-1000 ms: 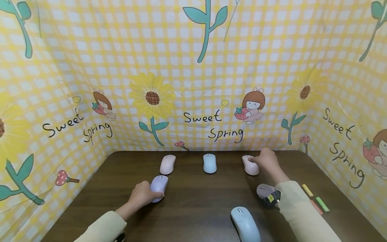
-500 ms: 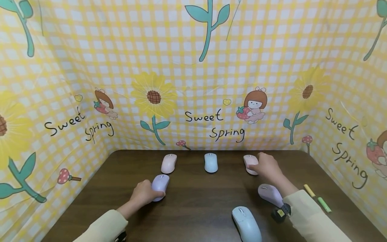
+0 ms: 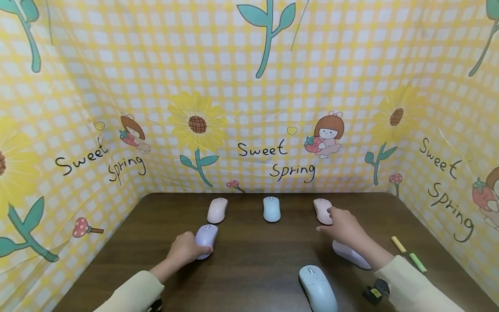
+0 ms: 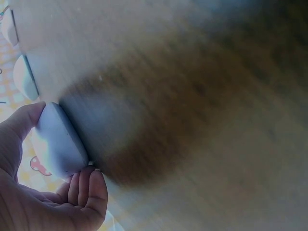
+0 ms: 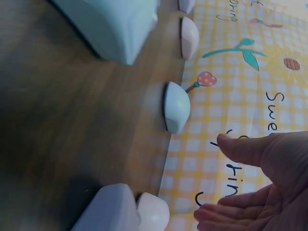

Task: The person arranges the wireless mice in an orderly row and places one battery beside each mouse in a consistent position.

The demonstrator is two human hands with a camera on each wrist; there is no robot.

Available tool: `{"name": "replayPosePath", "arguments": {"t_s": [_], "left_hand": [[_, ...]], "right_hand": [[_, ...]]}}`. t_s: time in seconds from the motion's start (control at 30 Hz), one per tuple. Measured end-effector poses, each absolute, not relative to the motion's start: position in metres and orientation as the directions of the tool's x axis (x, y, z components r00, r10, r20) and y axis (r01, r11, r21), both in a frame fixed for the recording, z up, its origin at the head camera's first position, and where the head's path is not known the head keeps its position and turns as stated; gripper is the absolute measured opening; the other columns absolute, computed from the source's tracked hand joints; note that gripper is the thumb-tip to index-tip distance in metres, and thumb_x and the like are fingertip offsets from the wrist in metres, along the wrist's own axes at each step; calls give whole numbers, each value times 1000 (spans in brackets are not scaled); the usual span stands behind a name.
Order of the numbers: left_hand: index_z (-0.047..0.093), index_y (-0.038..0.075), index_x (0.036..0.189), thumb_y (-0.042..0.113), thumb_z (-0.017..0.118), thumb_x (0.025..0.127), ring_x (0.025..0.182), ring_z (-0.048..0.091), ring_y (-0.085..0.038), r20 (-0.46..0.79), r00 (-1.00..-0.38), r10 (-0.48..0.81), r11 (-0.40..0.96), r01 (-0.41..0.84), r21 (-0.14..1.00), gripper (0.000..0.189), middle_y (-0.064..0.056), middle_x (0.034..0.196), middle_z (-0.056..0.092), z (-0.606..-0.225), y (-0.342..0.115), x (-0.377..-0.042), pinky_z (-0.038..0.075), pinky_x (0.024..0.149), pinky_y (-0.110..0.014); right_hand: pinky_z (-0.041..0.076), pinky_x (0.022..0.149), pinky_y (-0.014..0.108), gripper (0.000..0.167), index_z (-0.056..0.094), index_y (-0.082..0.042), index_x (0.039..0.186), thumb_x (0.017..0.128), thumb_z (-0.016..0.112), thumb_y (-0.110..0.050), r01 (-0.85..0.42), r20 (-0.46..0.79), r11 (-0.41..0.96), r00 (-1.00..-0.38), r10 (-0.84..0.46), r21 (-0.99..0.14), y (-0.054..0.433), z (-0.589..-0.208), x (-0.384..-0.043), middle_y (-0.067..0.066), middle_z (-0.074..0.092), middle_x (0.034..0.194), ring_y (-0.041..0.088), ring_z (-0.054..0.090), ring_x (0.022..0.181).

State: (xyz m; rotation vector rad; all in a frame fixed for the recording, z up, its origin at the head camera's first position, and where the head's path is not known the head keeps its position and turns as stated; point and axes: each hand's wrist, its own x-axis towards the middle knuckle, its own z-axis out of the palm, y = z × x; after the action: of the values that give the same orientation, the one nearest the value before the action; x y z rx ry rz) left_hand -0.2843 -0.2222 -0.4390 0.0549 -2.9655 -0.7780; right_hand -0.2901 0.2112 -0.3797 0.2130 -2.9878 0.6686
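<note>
Purple mouse [image 3: 206,239] — one of six: two purple, two pink, two blue — is clamped in the fingers of the left hand [image 3: 184,250], left of the far blue mouse [image 3: 271,209]. Right of that blue mouse, the right hand [image 3: 346,224] is held, thumb and fingers apart, near one pink mouse [image 3: 321,209]; two sticks [image 3: 418,262] are seen farther right.

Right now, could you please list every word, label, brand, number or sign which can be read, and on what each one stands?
"Sweet Spring": patterned cloth, left side.
"Sweet Spring": cloth, back.
"Sweet Spring": cloth, right side.
Yellow label beside right sleeve: too small to read.
Purple mouse, other mice: no readable text.
Yellow stick, green stick: nothing readable.
</note>
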Motion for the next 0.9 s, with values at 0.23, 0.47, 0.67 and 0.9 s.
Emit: {"name": "replayPosePath", "arguments": {"t_s": [0.23,0.47,0.67,0.9], "left_hand": [[57,-3,79,37,87,64,61,53,-24,74,-996,-53,870,-10,492,52,-9,70,55,-439,-222,-285,44,53,-37],[56,-3,78,37,87,64,61,53,-24,61,-997,-56,871,-18,491,52,-10,70,55,-438,-221,-284,44,53,-37],[57,-2,77,37,87,64,61,53,-24,65,-996,-58,875,-20,484,51,-9,70,55,-439,-222,-285,44,53,-37],[57,-2,77,37,88,64,61,53,-24,70,-996,-50,876,-10,482,52,-9,69,56,-438,-221,-285,43,53,-37]], "right_hand": [[50,78,50,66,57,14,119,79,81,-33,-238,120,876,-971,-206,-420,219,-386,-274,23,66,103,36,64,94],[50,76,48,61,61,8,117,78,82,-33,-252,100,845,-967,-233,-472,219,-386,-254,18,67,101,32,64,93],[52,70,43,52,65,5,108,74,85,-29,-264,28,832,-958,-287,-488,213,-392,-239,8,67,88,23,63,81],[48,60,34,41,65,0,91,74,84,-32,-397,18,771,-894,-448,-499,211,-404,-221,-1,61,75,12,56,67]]}}
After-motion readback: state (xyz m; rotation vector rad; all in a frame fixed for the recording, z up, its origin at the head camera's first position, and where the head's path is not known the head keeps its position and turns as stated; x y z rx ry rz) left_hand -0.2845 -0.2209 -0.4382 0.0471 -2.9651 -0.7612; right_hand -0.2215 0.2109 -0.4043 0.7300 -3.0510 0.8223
